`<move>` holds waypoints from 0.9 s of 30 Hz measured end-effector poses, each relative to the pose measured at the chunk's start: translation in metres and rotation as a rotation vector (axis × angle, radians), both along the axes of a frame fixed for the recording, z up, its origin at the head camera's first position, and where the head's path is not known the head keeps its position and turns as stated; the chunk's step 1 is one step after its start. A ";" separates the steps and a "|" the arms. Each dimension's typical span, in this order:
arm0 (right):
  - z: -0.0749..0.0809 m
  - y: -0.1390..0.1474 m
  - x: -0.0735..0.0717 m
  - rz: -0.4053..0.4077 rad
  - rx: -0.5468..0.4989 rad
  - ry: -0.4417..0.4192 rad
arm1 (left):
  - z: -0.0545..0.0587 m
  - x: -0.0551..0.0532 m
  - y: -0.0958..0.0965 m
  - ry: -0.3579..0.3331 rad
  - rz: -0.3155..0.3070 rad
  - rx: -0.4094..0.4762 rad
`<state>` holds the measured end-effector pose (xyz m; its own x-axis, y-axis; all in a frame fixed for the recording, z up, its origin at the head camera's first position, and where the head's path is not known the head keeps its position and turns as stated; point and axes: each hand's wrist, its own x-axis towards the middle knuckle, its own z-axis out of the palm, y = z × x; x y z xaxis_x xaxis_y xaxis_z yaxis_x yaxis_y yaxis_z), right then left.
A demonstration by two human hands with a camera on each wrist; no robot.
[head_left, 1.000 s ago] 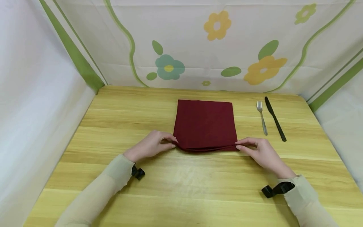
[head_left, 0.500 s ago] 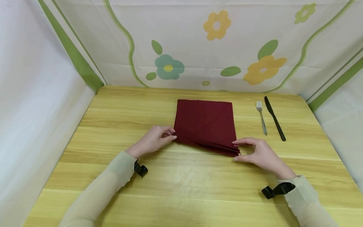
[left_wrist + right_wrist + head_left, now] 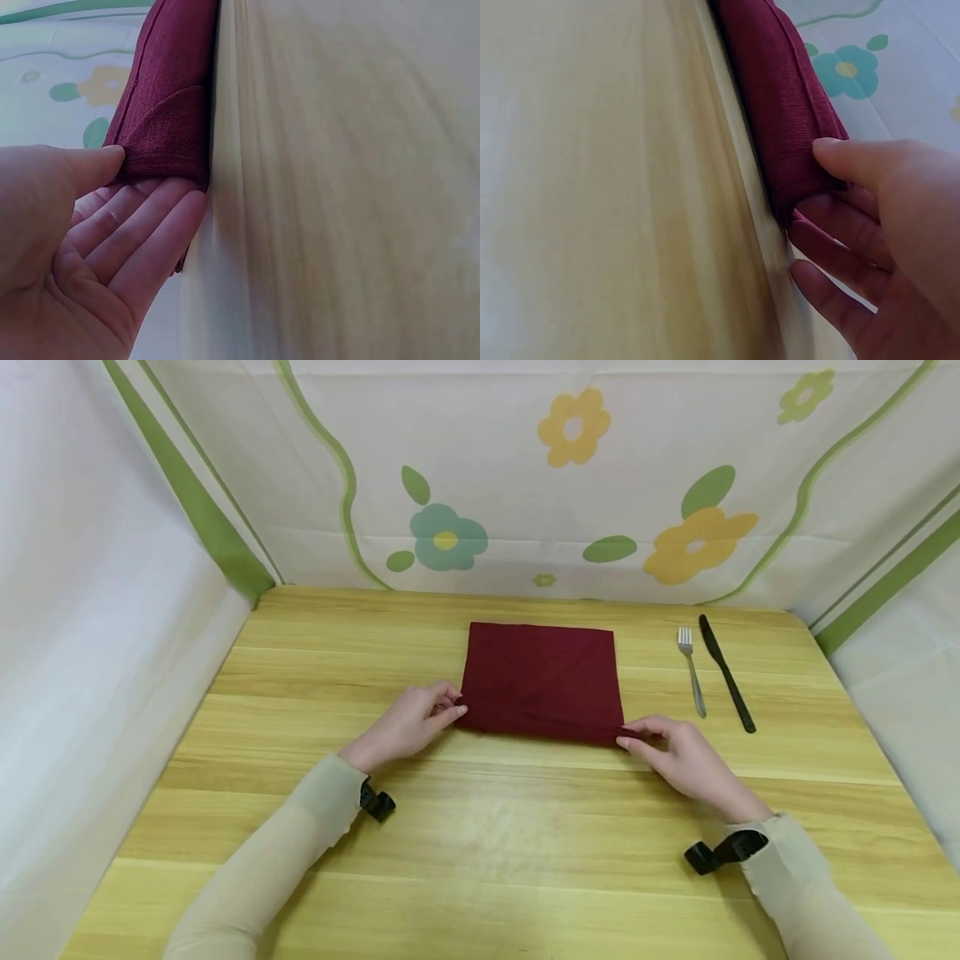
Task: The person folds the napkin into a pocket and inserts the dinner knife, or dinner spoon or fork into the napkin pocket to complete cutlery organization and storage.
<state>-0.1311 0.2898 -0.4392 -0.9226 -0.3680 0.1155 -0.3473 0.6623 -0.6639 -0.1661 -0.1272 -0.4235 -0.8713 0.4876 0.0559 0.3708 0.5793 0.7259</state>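
Note:
A dark red cloth napkin (image 3: 542, 677) lies on the wooden table, its near edge turned over into a folded strip. At the strip's left end, my left hand (image 3: 408, 722) pinches the cloth between thumb and fingers. My right hand (image 3: 686, 760) pinches the opposite end in the same way. In the left wrist view the left thumb presses on the rolled napkin (image 3: 169, 127), with the fingertips under its end. The right wrist view has the right thumb on top of the napkin (image 3: 780, 105) and fingers tucked beneath; the fold's inner layers are hidden.
A silver fork (image 3: 692, 671) and a black knife (image 3: 727, 674) lie on the table (image 3: 480, 860) to the right of the napkin. White fabric walls with printed flowers (image 3: 450, 537) stand at the back and sides.
The napkin's near edge has been turned over and away, making the cloth shorter front to back. Both hands moved slightly forward; the right fingers parted, then closed on the corner again.

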 end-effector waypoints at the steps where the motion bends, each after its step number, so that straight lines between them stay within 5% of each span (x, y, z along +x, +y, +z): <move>1: 0.000 0.000 -0.001 -0.005 -0.002 -0.008 | 0.000 0.000 0.000 0.000 0.003 -0.003; 13: -0.002 -0.004 -0.009 -0.020 0.000 0.005 | 0.003 -0.001 0.000 -0.024 0.010 -0.019; 23: -0.004 -0.004 -0.011 0.012 -0.098 -0.126 | 0.001 -0.005 0.001 -0.043 0.047 -0.025; 27: -0.005 -0.001 -0.009 0.004 -0.092 -0.047 | 0.001 -0.005 0.003 -0.031 0.050 -0.029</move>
